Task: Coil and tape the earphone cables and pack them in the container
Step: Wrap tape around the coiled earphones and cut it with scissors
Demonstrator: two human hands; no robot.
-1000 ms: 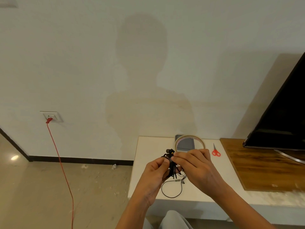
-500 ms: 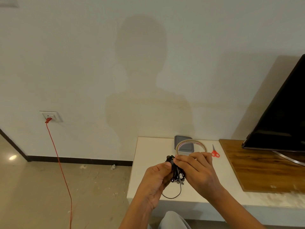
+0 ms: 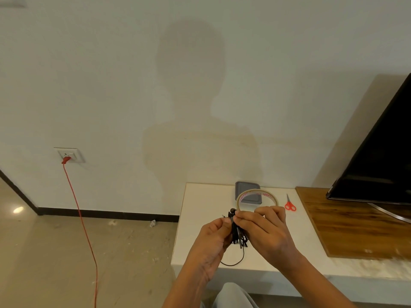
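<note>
The white tabletop stretches out beneath and beyond both hands. Above its near edge, the left hand pinches the coiled earphone cable between thumb and curled fingers. The right hand meets it from the other side, its fingers curled round the lower rim of the tape roll, which stands up just behind the knuckles. Its fingertips touch the top of the coil. Whether a tape end is already stuck on I cannot tell.

The grey container lies beyond the right hand, partly seen through the roll. The red scissors lie further right of that hand.

The cable is light, limp and springy. It is likely to unwind if the pinch loosens, so the best hold is across the middle of the coil. One loose loop hangs below the left hand onto the tabletop and seems to need gathering.
</note>
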